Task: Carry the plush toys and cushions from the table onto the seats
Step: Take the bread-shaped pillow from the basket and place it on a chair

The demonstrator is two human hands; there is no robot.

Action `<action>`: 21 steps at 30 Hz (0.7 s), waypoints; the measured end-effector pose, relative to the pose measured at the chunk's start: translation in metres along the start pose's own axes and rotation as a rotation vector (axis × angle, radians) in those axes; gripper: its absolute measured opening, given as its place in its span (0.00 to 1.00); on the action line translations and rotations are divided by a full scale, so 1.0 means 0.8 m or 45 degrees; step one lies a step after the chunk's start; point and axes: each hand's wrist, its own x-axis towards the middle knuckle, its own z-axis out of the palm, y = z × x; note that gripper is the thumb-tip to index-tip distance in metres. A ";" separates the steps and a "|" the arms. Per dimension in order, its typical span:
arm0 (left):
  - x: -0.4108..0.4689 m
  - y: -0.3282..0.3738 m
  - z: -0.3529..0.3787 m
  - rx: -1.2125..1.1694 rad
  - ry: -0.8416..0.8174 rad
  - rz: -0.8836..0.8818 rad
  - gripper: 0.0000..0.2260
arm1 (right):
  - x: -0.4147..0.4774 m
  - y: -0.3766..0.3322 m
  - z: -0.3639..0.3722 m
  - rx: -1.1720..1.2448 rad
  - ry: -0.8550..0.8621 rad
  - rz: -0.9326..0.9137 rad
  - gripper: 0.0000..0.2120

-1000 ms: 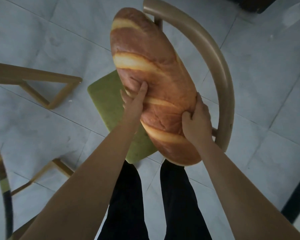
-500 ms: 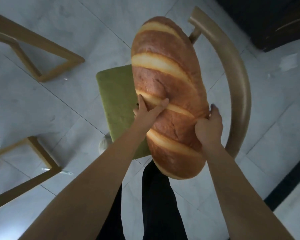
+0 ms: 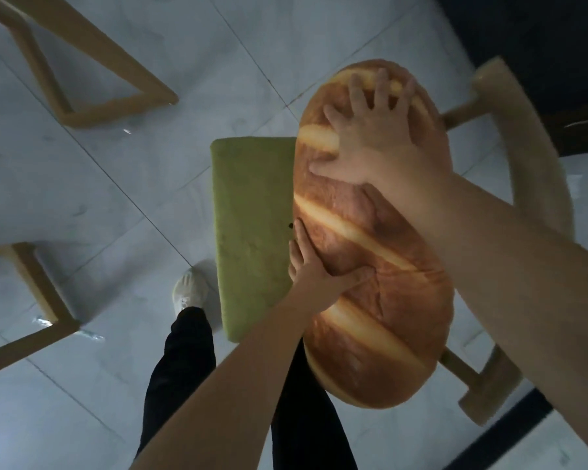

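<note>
While the bread-shaped cushion (image 3: 370,266) lies along the right half of the green seat pad (image 3: 252,215), we judge the step in hand to be settling it on the chair (image 3: 523,164), not carrying it.

At 9 o'clock of the cushion, bare seat pad shows; the loaf's near end overhangs the front edge toward 6 o'clock, above our dark trousers (image 3: 180,368).

Left hand (image 3: 316,269): fingers tucked along the cushion's left flank, thumb dug into the fabric, clamped on it.

Right hand (image 3: 377,137): fingers spread wide, palm flat on the far end at 12 o'clock, pressing, not closed round anything.

At 3 o'clock the curved wooden backrest runs just beside the cushion; contact there is hidden.

To do it well, we should push toward 12 o'clock until the overhang is gone, nudge toward 9 o'clock to centre it, then lift the hands gently. Soft stuffing likely rebounds; risk of rolling off the front.
</note>
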 end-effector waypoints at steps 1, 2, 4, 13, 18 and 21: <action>0.000 0.003 0.000 0.021 -0.013 -0.016 0.65 | 0.004 -0.013 -0.012 0.001 0.021 -0.005 0.50; -0.001 0.005 0.001 0.040 -0.020 -0.022 0.65 | 0.005 -0.025 -0.023 -0.008 0.074 -0.029 0.51; -0.001 0.003 0.003 0.056 -0.015 -0.008 0.65 | 0.010 -0.035 -0.023 -0.124 0.186 -0.099 0.54; 0.008 0.000 0.004 0.121 -0.016 0.052 0.64 | -0.007 -0.020 -0.004 -0.038 0.237 -0.101 0.43; -0.001 -0.006 0.015 0.132 0.091 0.137 0.63 | -0.092 0.010 0.054 -0.142 0.391 -0.174 0.45; -0.032 -0.024 0.046 0.170 0.307 0.268 0.56 | -0.065 0.007 0.057 -0.101 0.371 -0.172 0.46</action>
